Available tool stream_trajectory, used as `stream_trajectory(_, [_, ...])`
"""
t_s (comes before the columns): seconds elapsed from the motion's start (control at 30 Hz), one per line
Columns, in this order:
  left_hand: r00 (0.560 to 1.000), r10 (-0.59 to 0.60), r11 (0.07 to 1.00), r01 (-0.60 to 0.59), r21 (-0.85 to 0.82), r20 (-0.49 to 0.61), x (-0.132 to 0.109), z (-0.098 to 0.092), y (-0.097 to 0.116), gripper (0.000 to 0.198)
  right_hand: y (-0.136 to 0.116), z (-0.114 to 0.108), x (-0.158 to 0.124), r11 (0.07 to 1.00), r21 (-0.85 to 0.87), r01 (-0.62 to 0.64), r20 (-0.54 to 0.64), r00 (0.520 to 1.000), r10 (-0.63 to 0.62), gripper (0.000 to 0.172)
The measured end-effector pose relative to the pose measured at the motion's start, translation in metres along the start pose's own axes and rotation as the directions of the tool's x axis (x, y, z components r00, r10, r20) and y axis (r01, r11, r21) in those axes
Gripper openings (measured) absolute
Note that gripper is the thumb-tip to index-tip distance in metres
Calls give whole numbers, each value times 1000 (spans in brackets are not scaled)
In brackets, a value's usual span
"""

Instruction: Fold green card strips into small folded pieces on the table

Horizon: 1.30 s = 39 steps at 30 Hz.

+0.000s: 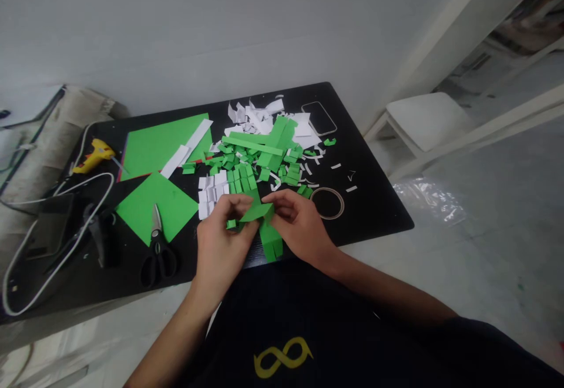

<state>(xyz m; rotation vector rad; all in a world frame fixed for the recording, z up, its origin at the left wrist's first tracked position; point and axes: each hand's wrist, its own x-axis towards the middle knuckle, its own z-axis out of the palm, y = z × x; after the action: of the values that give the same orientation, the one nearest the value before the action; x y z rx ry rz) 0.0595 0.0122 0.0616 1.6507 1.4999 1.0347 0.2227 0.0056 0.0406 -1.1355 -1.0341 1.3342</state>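
Green paper piece (257, 211): just below the frame's centre, raised between both hands, curved rather than flat; possibly joined to the slit green strip (271, 244) beneath, hard to tell.
Left hand (227, 232): narrowed, pinching the left side.
Right hand (302, 223): likewise narrowed, pinching the right side; thumb contact partly hidden.
Folding, apparently: best done by lining up edges first, then pressing the crease from middle outward, lightly enough to spare the slits.
Black table (370, 206): heaped at centre with paper pieces (278, 135); scissors (157, 241) lower left, blades over a green square (136, 206); yellow glue gun (94, 154) at left; ring (341, 204) beside the right hand.
Room: pale wall (211, 23) across the top, white stool (425, 117) upper right, clear plastic (429, 201) on the floor (506, 247) at right.
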Motion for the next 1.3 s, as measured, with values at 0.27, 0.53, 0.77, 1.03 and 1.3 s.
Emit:
stream_trajectory(0.27, [1000,8,999,-7,-49,19,-1,5,0,16,-2,-1,-1,999,36,7,-16,1000,-6,23])
stream_trajectory(0.53, [999,18,993,-13,-115,40,2,4,-1,17,-4,-3,-8,978,-135,158,26,987,-156,18])
stream_trajectory(0.77, [995,97,991,-94,-97,31,-2,4,-1,16,-11,-10,-7,977,-87,194,76,979,-188,13])
stream_trajectory(1.03, [992,93,982,-78,-170,86,-2,-2,-4,14,-19,-18,2,999,42,14,191,981,-21,9])
stream_trajectory(1.3, [990,-13,962,51,-269,144,5,0,1,12,-17,-16,3,998,46,-38,121,992,32,12])
